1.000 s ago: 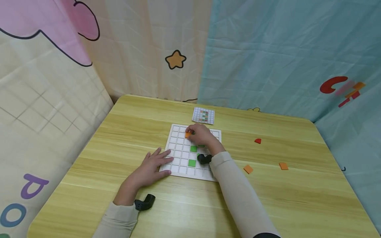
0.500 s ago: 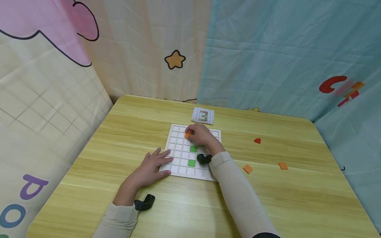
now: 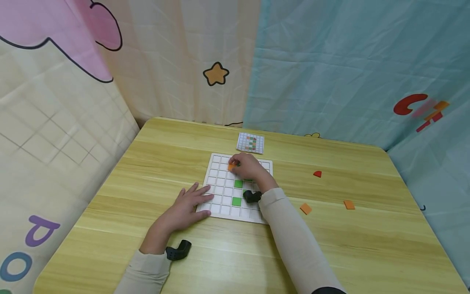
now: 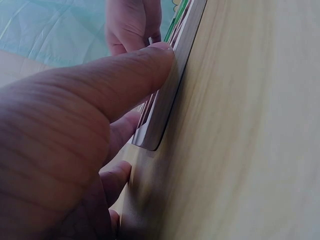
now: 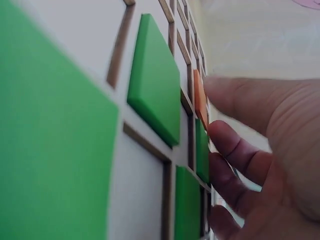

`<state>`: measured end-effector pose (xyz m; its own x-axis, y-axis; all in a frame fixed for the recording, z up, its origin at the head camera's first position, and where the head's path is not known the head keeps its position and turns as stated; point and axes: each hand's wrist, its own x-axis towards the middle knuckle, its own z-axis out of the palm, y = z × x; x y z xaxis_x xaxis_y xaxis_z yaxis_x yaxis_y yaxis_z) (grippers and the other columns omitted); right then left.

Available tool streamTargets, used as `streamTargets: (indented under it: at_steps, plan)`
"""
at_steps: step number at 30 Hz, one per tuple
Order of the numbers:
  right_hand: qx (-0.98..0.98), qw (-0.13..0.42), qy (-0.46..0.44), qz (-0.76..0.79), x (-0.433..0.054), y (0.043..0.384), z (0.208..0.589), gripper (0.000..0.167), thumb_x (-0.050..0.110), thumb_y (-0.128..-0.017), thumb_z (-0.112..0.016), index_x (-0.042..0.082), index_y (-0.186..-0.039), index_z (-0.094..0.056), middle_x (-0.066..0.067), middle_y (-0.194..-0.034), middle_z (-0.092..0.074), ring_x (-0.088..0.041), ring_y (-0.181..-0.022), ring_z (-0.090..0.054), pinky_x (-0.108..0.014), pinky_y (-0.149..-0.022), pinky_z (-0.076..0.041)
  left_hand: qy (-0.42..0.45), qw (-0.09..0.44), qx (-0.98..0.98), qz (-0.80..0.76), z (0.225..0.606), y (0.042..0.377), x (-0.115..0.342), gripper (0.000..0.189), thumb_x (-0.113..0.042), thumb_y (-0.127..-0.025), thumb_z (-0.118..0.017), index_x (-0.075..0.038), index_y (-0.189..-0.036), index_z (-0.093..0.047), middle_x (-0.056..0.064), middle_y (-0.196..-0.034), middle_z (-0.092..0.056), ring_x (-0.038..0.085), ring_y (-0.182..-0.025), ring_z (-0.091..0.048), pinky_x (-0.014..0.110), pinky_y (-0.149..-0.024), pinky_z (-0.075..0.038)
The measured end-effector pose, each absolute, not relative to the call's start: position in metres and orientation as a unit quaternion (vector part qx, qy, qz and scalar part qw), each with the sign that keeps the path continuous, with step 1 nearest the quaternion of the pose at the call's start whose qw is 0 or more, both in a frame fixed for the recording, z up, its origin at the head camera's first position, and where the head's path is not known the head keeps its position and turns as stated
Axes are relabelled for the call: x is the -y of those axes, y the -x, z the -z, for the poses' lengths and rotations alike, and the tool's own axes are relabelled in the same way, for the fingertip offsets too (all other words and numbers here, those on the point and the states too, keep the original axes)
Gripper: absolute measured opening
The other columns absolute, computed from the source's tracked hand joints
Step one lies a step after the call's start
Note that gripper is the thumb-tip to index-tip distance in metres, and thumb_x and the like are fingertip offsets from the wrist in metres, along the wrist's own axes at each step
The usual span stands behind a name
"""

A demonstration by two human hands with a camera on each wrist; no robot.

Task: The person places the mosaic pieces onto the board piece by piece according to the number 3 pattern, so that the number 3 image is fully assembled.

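Note:
A white grid board [image 3: 219, 190] lies on the wooden table with several green square tiles [image 3: 236, 201] set in its cells. Over the board's far part, my right hand [image 3: 249, 166] has thumb and index finger at an orange square tile [image 3: 231, 167], which it appears to pinch at the edges. In the right wrist view this orange tile [image 5: 199, 97] sits in the grid beside a green tile [image 5: 202, 150]. My left hand [image 3: 183, 209] rests spread at the board's near left corner; its thumb [image 4: 145, 67] touches the board's edge. The right forearm hides part of the board.
Behind the board lies a small pattern card [image 3: 251, 143] printed with coloured squares. To the right on the table [image 3: 147, 171] are a red quarter-round tile [image 3: 317, 174] and two loose orange tiles [image 3: 306, 208]. Printed curtains [image 3: 330, 73] hang around the table.

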<state>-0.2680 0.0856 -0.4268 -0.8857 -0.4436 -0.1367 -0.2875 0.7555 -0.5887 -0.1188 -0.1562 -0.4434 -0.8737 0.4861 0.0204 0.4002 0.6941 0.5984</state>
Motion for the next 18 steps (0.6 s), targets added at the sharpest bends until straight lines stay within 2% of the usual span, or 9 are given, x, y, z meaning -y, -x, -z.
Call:
streamTargets:
  at_steps: [7,18]
  plan:
    - [-0.915,0.124,0.189,0.334,-0.091,0.256,0.422,0.025,0.016,-0.097,-0.065,0.011,-0.122,-0.067,-0.007,-0.123,-0.060,-0.023,-0.116,-0.055,-0.041,-0.102,-0.043,-0.238,0.074,-0.917,-0.311,0.443,0.119,0.156,0.050,-0.028,-0.093,-0.070,-0.010,-0.139,-0.060,0.009,-0.155,-0.041,0.043,-0.147,-0.017,0.070,-0.111,-0.007]
    - [-0.903,0.099,0.197,0.369,-0.114,0.241,0.416,0.027,0.014,-0.097,-0.062,0.008,-0.123,-0.065,-0.008,-0.129,-0.058,-0.027,-0.123,-0.054,-0.044,-0.102,-0.044,-0.238,0.070,-0.917,-0.313,0.443,0.119,0.156,0.050,-0.029,-0.093,-0.071,-0.011,-0.138,-0.060,0.009,-0.154,-0.042,0.042,-0.147,-0.017,0.070,-0.111,-0.007]
